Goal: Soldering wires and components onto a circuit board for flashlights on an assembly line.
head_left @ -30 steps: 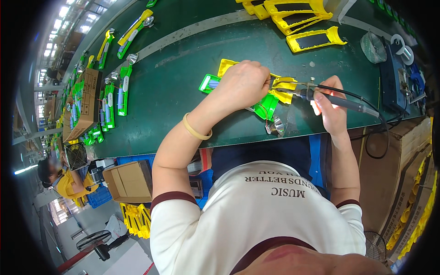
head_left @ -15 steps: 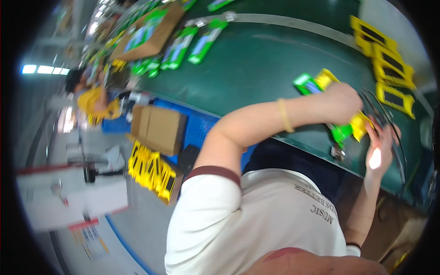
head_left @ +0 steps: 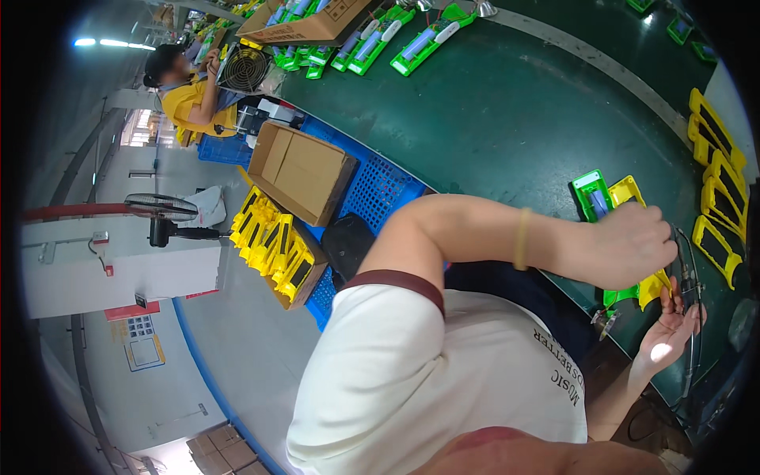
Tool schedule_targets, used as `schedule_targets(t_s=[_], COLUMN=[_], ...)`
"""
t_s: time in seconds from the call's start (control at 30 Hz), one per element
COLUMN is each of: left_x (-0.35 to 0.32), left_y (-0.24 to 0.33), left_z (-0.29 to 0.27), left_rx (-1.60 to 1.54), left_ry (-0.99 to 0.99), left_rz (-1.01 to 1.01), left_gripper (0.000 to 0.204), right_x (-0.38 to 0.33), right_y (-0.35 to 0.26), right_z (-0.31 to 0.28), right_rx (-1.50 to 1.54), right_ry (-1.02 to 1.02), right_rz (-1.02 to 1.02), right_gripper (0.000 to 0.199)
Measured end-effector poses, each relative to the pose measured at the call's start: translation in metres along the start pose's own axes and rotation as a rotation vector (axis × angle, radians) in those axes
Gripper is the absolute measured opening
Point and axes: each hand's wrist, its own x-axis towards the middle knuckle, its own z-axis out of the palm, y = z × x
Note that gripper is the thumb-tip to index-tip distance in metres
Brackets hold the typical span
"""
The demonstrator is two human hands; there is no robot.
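My left hand [head_left: 633,247] is closed over a yellow plastic casing [head_left: 625,191], its knuckles up; what its fingers grip is hidden. Beside that casing lies a green casing [head_left: 590,196] with a blue cylinder inside. The green casing's other end shows below my wrist, near a silver lamp head [head_left: 605,323]. My right hand [head_left: 671,336] is palm up with fingers stretched and apart, its fingertips by the yellow casing's near end. A bright spot of light falls on the palm. Right behind those fingers stands a slim metal tool [head_left: 690,286] with dark cables.
Yellow frames with black panels [head_left: 716,190] line the table's right side. Green lamp casings [head_left: 431,39] and a cardboard box [head_left: 317,25] sit at the far left. An open carton [head_left: 305,166], a box of yellow casings [head_left: 273,245], a pedestal fan [head_left: 162,218] and a co-worker [head_left: 186,99] are left.
The view has shifted, so hands and casings appear lower and farther right. My left hand stays over the casings, and my right hand stays beside their near end.
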Motion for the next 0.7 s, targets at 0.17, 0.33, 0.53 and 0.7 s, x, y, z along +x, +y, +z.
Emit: schedule_targets(t_s=[0.17,0.33,0.53,0.7], left_x=[-0.007,-0.017,-0.014,0.005], left_y=[0.000,-0.014,-0.038,-0.058], left_z=[-0.047,-0.032,-0.030,-0.038], left_rx=[-1.035,-1.531,-0.530,0.011], left_ry=[-0.190,0.075,0.068,-0.088], left_rz=[-0.435,-0.706,-0.397,-0.010], left_gripper=[0.026,0.015,0.008,0.010], right_x=[-0.003,-0.007,-0.019,-0.018], right_y=[-0.009,-0.005,-0.021,-0.004], right_z=[-0.013,0.006,0.061,0.063], right_rx=[-0.101,-0.039,-0.121,-0.381], right_ry=[0.030,0.082,0.090,0.029], right_rz=[-0.025,-0.161,-0.079,-0.094], right_gripper=[0.027,0.020,0.022,0.019])
